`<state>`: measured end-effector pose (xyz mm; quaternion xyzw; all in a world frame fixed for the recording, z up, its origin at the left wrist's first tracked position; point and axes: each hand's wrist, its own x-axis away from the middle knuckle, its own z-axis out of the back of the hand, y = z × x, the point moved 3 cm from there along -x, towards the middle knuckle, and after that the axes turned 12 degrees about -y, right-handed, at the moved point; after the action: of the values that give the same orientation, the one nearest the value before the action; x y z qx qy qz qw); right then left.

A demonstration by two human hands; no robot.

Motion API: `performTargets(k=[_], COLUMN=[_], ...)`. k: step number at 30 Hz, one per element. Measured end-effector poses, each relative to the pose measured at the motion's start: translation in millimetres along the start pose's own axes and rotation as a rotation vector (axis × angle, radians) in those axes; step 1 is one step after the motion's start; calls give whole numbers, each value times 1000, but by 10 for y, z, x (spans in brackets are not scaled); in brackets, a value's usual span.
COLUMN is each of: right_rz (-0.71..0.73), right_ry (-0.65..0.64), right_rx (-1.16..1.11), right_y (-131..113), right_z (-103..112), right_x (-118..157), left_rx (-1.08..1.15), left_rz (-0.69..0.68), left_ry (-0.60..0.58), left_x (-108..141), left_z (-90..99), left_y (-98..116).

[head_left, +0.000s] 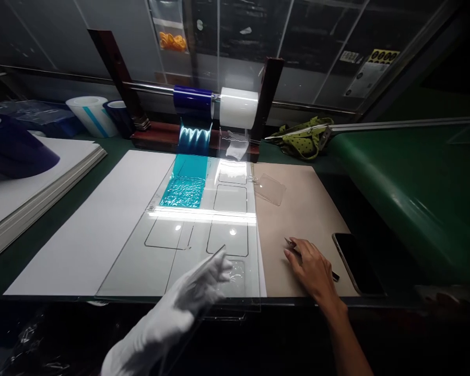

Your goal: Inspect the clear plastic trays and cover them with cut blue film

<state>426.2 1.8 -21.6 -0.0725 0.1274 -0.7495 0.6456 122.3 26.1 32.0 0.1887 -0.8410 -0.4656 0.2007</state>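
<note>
My left hand (pixel 196 290), in a white glove, is above the near edge of a large clear sheet (pixel 141 271) marked with dark rounded rectangles. Its fingers close on a thin clear plate, seen nearly edge-on and mostly hidden by the glove. On the tan board (pixel 297 203), my bare right hand (pixel 311 269) has its fingers curled over a slim pointed tool (pixel 336 277); only the tip and the dark end show. Teal film (pixel 191 167) runs from a blue roll (pixel 192 103) onto the sheet. Beside it hangs a white roll (pixel 238 107) of clear film.
A phone (pixel 354 261) lies right of my right hand. One small clear plate (pixel 271 189) rests on the tan board. Stacked white sheets (pixel 74 162) at left carry a blue roll (pixel 15 146). Behind stand a wooden roll holder (pixel 156 137) and a green pouch (pixel 305 138).
</note>
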Motion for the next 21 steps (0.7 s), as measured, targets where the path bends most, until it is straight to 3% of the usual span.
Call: performTargets(k=[3,6,9,12,16,21], right_rz=[133,407,608,694,713,682], right_ry=[53,19,-123,-229,-293,-253], right_rx=[-38,-91,-69,-32,-6,-14], right_y=[-355,-940,-1439,-1702,-1809,-1830], right_z=[183,452,577,532,397,360], right_x=[98,224,247,189,125,92], left_rx=[518,938,999,982,1000,988], left_rz=[-19,-39,-48,-83,-153,-183], left_ry=[-117,-188,-246,-294,-332,-357], left_x=[-10,-83,-140,-165,-194,-276], left_z=[-13,-42,-58,-63,-45,-3], left_y=[-105,-173,-188,-160,-124,-106])
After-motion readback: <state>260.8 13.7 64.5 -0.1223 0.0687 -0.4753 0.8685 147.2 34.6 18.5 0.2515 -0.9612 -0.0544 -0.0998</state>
